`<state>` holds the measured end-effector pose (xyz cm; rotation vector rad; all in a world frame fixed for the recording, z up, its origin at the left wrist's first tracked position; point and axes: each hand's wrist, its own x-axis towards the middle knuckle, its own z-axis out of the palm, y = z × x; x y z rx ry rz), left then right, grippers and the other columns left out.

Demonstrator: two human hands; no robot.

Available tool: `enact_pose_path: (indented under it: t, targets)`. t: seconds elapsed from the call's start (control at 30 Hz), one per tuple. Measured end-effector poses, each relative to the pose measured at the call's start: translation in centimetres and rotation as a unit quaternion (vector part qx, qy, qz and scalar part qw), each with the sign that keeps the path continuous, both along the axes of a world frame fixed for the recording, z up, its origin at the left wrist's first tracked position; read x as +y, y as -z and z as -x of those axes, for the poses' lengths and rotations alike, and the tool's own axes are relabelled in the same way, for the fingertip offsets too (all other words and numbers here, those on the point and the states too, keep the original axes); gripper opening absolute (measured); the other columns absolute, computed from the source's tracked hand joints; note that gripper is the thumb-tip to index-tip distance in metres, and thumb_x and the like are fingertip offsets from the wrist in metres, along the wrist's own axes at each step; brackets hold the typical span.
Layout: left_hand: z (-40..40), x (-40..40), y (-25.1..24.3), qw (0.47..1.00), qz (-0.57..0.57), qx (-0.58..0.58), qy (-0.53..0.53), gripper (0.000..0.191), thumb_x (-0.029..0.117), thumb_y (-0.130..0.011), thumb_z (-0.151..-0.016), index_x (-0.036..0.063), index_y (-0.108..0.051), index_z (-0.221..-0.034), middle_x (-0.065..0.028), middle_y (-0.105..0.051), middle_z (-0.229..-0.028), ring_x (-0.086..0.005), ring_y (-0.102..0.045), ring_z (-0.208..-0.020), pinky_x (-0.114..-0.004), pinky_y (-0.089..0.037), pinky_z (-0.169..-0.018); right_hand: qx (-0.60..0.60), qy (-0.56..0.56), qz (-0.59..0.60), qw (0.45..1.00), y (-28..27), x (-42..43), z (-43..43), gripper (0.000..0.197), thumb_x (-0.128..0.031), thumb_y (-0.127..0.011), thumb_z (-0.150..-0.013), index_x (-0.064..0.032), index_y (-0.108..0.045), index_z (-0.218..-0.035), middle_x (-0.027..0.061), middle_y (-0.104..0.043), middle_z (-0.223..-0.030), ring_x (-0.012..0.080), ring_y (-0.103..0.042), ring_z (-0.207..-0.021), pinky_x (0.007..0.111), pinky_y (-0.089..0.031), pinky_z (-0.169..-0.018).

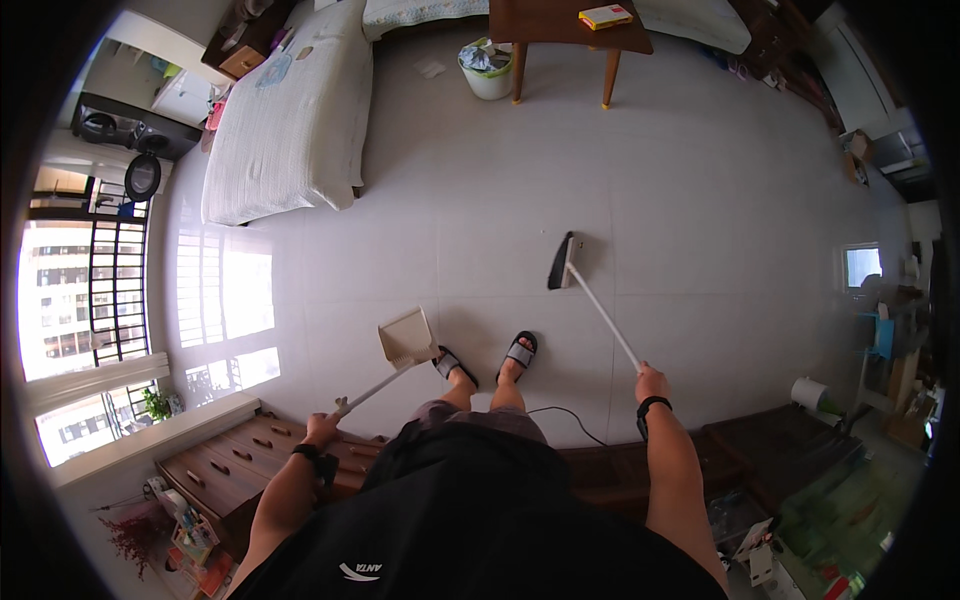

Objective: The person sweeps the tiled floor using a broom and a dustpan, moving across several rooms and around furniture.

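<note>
My left hand (322, 429) grips the grey handle of a long-handled dustpan (405, 334). The beige pan is held low beside my left slipper (454, 364), and I see no debris in it. Out to the right, my right hand (652, 382) is closed around the white stick of a broom (604, 315). The broom's head, with dark bristles (560, 262), is at the tiled floor (487, 195) ahead of my right slipper (519, 351). A tiny pale speck (542, 232) lies just left of the bristles.
A cloth-covered sofa (292, 127) stands at the left. Ahead are a filled waste bin (487, 81) and a wooden table (555, 26) bearing a yellow box (605, 16). A black cable (574, 416) curves over the floor by a dark wooden cabinet (607, 469) near my legs.
</note>
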<state>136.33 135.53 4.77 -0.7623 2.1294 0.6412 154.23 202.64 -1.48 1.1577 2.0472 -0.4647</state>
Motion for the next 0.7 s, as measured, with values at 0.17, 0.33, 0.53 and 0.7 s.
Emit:
enact_pose_path:
  t: [0.17,0.33,0.53,0.7]
  targets:
    - [1.4,3.9,-2.0,0.999,0.021,-0.028,0.019,0.035,0.025,-0.053,-0.08,-0.0097,-0.055,-0.08,-0.0131,-0.056,-0.058,-0.0237,-0.056,-0.046,-0.033,-0.046,-0.044,0.043,0.012,-0.064,0.997,0.1,3.8,-2.1,0.034,-0.014,-0.04,-0.09,-0.0102,-0.047,-0.123,0.0145,-0.061,-0.096,0.0301,-0.059,-0.082,0.038,-0.051,-0.068]
    - [1.5,2.4,-1.8,0.96,0.021,-0.009,0.279,0.035,0.026,-0.056,-0.079,-0.0091,-0.055,-0.079,-0.0117,-0.055,-0.058,-0.023,-0.056,-0.047,-0.034,-0.046,-0.044,0.16,-0.021,0.018,0.987,3.6,0.7,-2.0,0.034,-0.016,-0.043,-0.088,-0.0082,-0.048,-0.121,0.0164,-0.061,-0.096,0.032,-0.058,-0.084,0.039,-0.049,-0.07]
    - [2.9,6.9,-6.2,0.994,0.019,-0.026,0.104,0.035,0.027,-0.057,-0.08,-0.008,-0.056,-0.083,-0.0114,-0.056,-0.06,-0.0207,-0.056,-0.047,-0.031,-0.047,-0.044,0.169,-0.06,0.123,0.976,6.6,-7.9,6.7,0.031,-0.02,-0.043,-0.087,-0.0126,-0.053,-0.115,0.0128,-0.059,-0.102,0.0312,-0.056,-0.091,0.041,-0.046,-0.079]
    - [3.4,8.2,-9.2,0.996,0.074,-0.028,0.046,0.034,0.027,-0.056,-0.08,-0.0077,-0.057,-0.082,-0.0114,-0.056,-0.059,-0.0192,-0.056,-0.047,-0.03,-0.046,-0.043,0.111,-0.059,0.104,0.987,6.4,-6.8,9.0,0.026,-0.021,-0.042,-0.089,-0.0101,-0.056,-0.108,0.0102,-0.059,-0.103,0.0283,-0.056,-0.092,0.038,-0.047,-0.079]
